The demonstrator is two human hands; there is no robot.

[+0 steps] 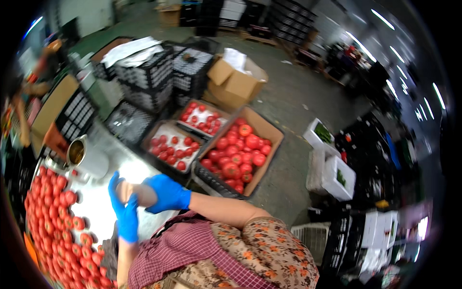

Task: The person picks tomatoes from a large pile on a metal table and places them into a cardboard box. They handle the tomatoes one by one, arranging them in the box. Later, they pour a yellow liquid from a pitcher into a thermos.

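Note:
Both of my hands wear blue gloves and are over the shiny metal table (97, 195). Between them is a tan, roll-like cylinder (144, 195), too blurred to name exactly. My right hand (169, 193) wraps around one end of it. The fingers and thumb of my left hand (125, 215) curve about its other end. Many red tomatoes (54, 224) cover the table's left side, near my left forearm. A metal pitcher (88, 159) with something brownish inside stands on the table beyond my hands.
Right of the table is a cardboard-lined crate of large tomatoes (234, 155). Beside it are two lined crates of smaller tomatoes (173, 150). Behind stand stacked black crates (144, 76) and an opened cardboard box (238, 83). White foam boxes (339, 177) lie to the right. Another person (25, 94) is at far left.

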